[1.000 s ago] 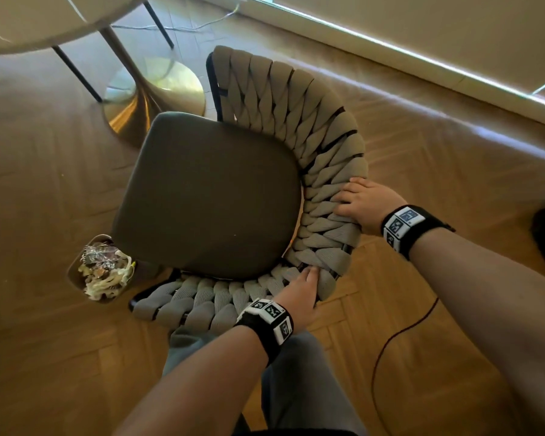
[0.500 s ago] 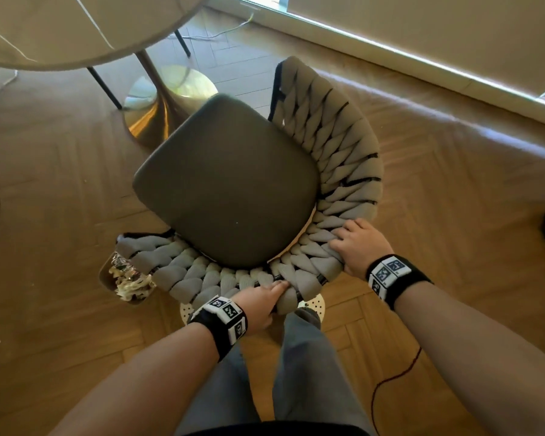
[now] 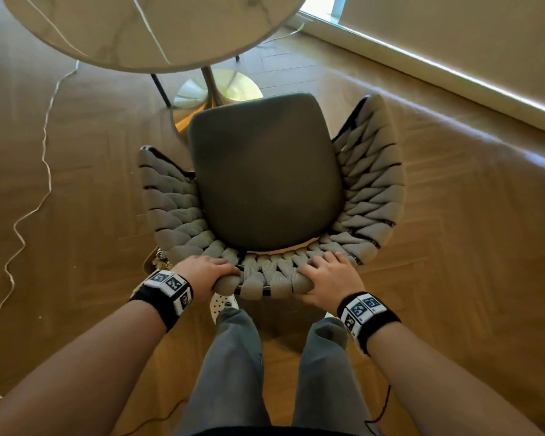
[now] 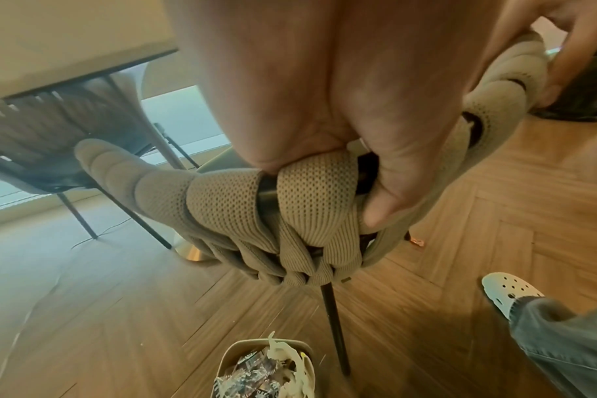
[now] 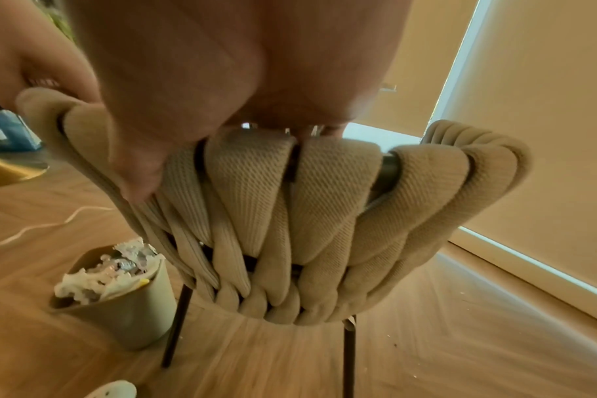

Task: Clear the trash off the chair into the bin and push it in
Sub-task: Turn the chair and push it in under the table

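We stand behind the chair (image 3: pixel 265 184), its dark seat bare of trash and pointing away from us toward the round counter (image 3: pixel 145 29) at the far side. Our left hand (image 3: pixel 203 272) is clenched over the near left of the woven backrest, fingers curled over the top rail and thumb hooked under, as the left wrist view shows; our right hand (image 3: pixel 329 278) wraps the rail a little to the right in the same way. The bin (image 5: pixel 120 301) sits on the floor just beside the chair's near left leg, heaped with wrappers and crumpled paper, so we judge the clearing done and the pushing in as what remains. The chair looks to us like a moderate load: thin dark metal legs and a metal rail under padded knit straps. The straps are soft and will give under the fingers, so the firm hold is the rail beneath them, which both hands already have. Two hands set apart on the rail should let us steer and keep the seat square to the counter's gold pedestal (image 3: pixel 217 89). On the wood floor (image 3: pixel 453 247) the legs ought to slide, though they may chatter or scrape if we bear down; a slight lift at the back seems wise. We would mind the bin by the left leg, the pale cord (image 3: pixel 44 146) on the floor at far left, and our own feet close behind.
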`<state>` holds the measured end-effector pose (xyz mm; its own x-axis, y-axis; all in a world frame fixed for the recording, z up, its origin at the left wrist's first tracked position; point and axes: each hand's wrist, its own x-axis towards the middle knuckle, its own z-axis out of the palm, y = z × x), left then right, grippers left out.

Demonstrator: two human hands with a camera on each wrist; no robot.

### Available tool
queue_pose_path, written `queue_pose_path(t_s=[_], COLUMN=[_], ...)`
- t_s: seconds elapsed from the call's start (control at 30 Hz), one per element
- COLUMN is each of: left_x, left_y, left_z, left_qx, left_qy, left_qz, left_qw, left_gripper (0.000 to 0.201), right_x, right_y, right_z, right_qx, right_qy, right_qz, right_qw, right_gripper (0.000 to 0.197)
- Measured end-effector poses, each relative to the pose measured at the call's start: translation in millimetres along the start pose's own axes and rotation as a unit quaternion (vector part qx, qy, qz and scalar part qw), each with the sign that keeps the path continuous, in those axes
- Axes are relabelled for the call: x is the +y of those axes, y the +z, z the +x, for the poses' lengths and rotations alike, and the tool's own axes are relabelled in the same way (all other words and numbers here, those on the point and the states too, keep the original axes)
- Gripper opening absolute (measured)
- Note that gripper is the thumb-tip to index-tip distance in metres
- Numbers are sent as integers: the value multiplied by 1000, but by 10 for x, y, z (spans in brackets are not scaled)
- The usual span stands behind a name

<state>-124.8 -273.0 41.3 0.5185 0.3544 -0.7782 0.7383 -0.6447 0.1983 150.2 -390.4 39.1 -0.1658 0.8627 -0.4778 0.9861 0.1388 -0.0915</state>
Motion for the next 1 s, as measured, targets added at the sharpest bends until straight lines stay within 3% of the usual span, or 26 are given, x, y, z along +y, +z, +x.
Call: queue_pose_path(t_s=[0.1, 0.37, 0.6, 0.73, 1.0], left_x=[67, 129, -177, -396, -745], left_y=[11, 116, 0, -169, -327], left_z=[-33, 0, 101, 170, 182], left_qx=[7, 85, 96, 84, 115], left_qy=[-15, -22, -24, -34, -40], left_qz=[4, 16, 31, 33, 13], left_qw=[1000, 996, 995, 995, 993], left_gripper=[69, 73, 102, 90, 106], right_x=[113, 275, 224, 195, 88], right_y=[12, 14, -129, -258, -492], right_z=[50, 216, 530, 787, 1196], right_qx=[-5, -60, -42, -31, -26], right_qy=[-4, -71, -72, -69, -75], right_qz=[-4, -35, -37, -50, -59], right_qw=[1000, 995, 996, 996, 995], right_gripper=[68, 68, 68, 70, 69])
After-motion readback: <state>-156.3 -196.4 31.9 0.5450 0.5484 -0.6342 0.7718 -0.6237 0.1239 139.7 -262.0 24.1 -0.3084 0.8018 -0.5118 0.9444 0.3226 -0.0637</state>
